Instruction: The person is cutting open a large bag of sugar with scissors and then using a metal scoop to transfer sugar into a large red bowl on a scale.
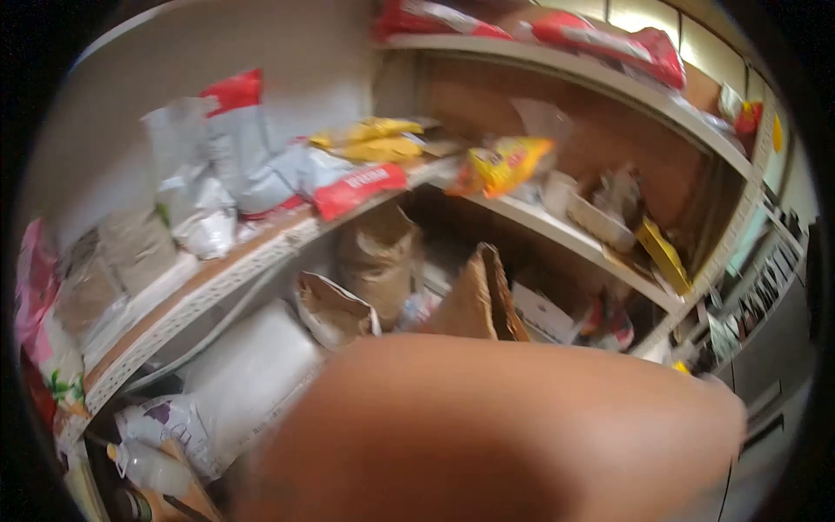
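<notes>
A bare limb (522, 418), probably an arm, crosses the lower middle very close to the camera, and it is blurred. Neither of my hands shows its fingers, so what they hold or touch is hidden. Just behind the limb stand an open brown cardboard box (470, 300) and an open paper sack (335, 313). A taller brown paper bag (380, 261) is further back in the corner. To the left of the limb lies a large white sack (252, 374).
Metal-edged shelves (226, 278) meet in the corner. They carry silver and red bags (235, 130), yellow packets (374, 143), a bright yellow snack packet (513, 165) and a white tray (600, 222). A clear bottle (152, 467) sits low left; a grey cabinet (770, 365) stands right.
</notes>
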Motion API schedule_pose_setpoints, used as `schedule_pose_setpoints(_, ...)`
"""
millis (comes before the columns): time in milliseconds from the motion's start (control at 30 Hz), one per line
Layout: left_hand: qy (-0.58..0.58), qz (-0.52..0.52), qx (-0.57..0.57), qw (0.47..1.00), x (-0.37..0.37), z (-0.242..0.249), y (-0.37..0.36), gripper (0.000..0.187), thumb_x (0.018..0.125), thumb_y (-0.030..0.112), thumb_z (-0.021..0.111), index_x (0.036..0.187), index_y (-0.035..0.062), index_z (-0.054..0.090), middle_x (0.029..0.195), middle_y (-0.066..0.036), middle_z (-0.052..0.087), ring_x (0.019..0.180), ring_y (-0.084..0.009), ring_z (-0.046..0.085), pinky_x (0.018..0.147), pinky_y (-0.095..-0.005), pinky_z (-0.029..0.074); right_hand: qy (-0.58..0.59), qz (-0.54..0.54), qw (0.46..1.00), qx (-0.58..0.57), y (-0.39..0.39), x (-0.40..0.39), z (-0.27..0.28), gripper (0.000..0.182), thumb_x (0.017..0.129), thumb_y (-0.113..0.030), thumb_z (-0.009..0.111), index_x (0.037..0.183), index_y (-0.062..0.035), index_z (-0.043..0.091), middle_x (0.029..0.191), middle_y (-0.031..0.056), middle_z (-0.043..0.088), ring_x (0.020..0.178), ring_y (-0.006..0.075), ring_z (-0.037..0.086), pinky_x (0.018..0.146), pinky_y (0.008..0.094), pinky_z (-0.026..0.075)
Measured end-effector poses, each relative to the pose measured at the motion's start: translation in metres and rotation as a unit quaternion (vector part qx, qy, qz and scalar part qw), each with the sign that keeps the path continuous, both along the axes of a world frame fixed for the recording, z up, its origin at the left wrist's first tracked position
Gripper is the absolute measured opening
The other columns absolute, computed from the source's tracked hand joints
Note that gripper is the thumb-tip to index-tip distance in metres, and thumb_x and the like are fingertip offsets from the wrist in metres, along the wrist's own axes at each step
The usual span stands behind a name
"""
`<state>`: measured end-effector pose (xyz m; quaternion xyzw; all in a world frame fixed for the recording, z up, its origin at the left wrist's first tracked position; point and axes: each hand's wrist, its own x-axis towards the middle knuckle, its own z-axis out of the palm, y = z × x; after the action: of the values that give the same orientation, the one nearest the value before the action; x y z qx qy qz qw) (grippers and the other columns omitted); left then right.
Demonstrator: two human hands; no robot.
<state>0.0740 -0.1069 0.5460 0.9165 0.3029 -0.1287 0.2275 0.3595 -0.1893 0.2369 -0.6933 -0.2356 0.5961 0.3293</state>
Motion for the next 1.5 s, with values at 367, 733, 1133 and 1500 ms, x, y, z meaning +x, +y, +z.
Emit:
schedule_pose_setpoints(367,0.071,0.094,-0.233,0.965,-0.101,-0.244,0.043,0.035,0.088,0.034,0.054,0.098,0.0023,0.065,0.091,-0.019,0.065,0.087,-0.0359,0.064,0.073,-0.0468,0.051,0.087,0.165,0.979,0.078,0.014,-0.044,0.005,0.010,0.093,-0.015,0.055,0.095,-0.0053,0.051,0.073,0.0033,0.054,0.055,0.0104,0.051,0.047,0.0229,0.043)
schedule_pose_setpoints(733,-0.260,0.555,-0.085,0.786,-0.049,-0.492,0.161,0.037,0.084,0.028,0.064,0.109,0.0019,0.057,0.105,-0.021,0.059,0.102,-0.0389,0.055,0.085,-0.0463,0.044,0.053,0.069,0.993,0.075,0.132,-0.139,-0.172,0.018,0.088,-0.020,0.065,0.090,-0.0066,0.053,0.070,-0.0037,0.047,0.061,0.0064,0.045,0.054,0.0221,0.037)
schedule_pose_setpoints(1133,-0.248,0.442,0.133,0.852,-0.045,-0.596,0.207,0.025,0.084,0.017,0.064,0.103,0.0018,0.062,0.104,-0.018,0.062,0.095,-0.0335,0.058,0.082,-0.0407,0.045,-0.031,-0.040,0.989,0.138,0.253,-0.208,-0.267,0.022,0.080,-0.013,0.068,0.090,-0.0037,0.050,0.073,0.0011,0.053,0.061,0.0096,0.050,0.053,0.0252,0.041)
schedule_pose_setpoints(1500,-0.282,0.361,-0.071,0.886,0.012,-0.498,0.244,0.021,0.084,0.013,0.065,0.100,0.0000,0.063,0.095,-0.016,0.063,0.082,-0.0279,0.061,0.073,-0.0355,0.048,0.142,-0.124,0.981,0.044,0.179,-0.228,-0.251,0.030,0.079,-0.006,0.070,0.094,-0.0053,0.044,0.076,0.0009,0.052,0.062,0.0092,0.052,0.052,0.0243,0.043)
